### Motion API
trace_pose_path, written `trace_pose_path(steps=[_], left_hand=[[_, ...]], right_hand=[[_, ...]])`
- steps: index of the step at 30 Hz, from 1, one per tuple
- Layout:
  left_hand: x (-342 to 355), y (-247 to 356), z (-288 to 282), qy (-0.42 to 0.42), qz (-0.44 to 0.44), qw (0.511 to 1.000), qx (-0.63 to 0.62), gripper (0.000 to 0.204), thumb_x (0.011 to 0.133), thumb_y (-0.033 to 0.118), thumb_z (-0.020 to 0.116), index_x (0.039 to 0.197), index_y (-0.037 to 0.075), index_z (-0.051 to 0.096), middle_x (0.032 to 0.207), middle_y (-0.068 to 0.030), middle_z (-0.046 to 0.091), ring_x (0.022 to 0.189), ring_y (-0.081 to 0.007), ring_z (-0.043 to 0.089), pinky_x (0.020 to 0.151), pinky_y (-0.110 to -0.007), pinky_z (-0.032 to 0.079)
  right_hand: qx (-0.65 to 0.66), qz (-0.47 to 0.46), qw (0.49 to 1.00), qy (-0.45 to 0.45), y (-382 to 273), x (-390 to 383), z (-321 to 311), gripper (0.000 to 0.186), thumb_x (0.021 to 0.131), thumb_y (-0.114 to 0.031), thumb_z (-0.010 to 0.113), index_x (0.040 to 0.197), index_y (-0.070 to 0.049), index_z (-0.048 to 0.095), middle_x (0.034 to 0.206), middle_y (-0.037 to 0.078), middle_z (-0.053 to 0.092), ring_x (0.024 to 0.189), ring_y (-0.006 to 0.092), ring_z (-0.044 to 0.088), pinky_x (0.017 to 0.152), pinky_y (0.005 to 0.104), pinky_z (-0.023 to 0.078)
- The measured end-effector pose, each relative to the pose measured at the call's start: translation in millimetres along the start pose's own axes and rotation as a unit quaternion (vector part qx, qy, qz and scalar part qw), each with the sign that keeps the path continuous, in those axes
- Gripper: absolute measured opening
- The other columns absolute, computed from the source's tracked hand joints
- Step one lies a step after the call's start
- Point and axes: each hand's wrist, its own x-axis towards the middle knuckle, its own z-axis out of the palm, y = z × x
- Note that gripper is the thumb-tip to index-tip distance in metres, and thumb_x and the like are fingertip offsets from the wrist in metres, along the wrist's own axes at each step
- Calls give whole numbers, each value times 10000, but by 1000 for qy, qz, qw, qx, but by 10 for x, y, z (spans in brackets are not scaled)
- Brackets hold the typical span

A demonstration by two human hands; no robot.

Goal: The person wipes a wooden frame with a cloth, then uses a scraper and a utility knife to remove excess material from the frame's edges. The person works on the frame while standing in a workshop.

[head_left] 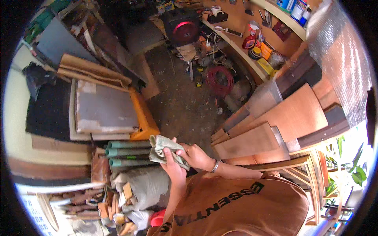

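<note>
Both of my hands grip a pale grey-green cloth bundle [160, 148] in front of my chest. It is crumpled, and its far left side shows hollow, cuff-like ends, much like fabric work gloves; its exact kind is unclear. My left hand [173, 170] pinches it from below, thumb pressed on top. From the right, my right hand [197, 156] closes on its near end, with a watch [215, 166] on that wrist. Some fingers are hidden behind the cloth. Just left of the bundle lie several green tubes [128, 152].
Framed panels [106, 106] and an orange board [145, 114] lean at left. Wooden boards [252, 143] stand at right, below bubble wrap [340, 67]. A red hose coil [219, 80] lies on the dark floor. Wood offcuts [112, 206] pile up at lower left.
</note>
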Motion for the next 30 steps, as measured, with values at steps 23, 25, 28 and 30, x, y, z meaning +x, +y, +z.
trace_pose_path(steps=[23,25,28,30], left_hand=[[5455,140,1625,-13,-194,968,-155,551,1104,468,381,1428,41,511,1397,-115,595,1343,-285,533,1157,-430,394],[5885,40,1704,0,-200,965,-167,546,1087,525,395,1266,49,595,1193,-113,663,1187,-292,605,1064,-432,470],[6517,6,1754,-18,-178,968,-176,579,1064,606,393,1051,77,628,953,-96,659,996,-284,631,944,-463,533],[6851,-55,1969,-109,-157,971,-147,593,1062,615,388,1110,71,617,1008,-88,662,1017,-282,630,947,-470,530]], right_hand=[[-205,-142,968,38,644,4787,-1055,581,964,-267,660,1514,-152,513,1681,144,297,1518,384,332,1222,480,314],[-181,-135,973,37,920,5008,-1224,536,966,-281,668,1469,-140,547,1660,156,331,1505,377,358,1211,477,331],[-82,-102,987,93,1262,5515,-1568,475,966,-312,684,1384,-117,575,1578,170,444,1438,391,444,1154,471,390],[31,-40,983,175,1287,5964,-1856,433,963,-321,694,1316,-97,581,1484,162,551,1354,418,530,1074,462,457]])
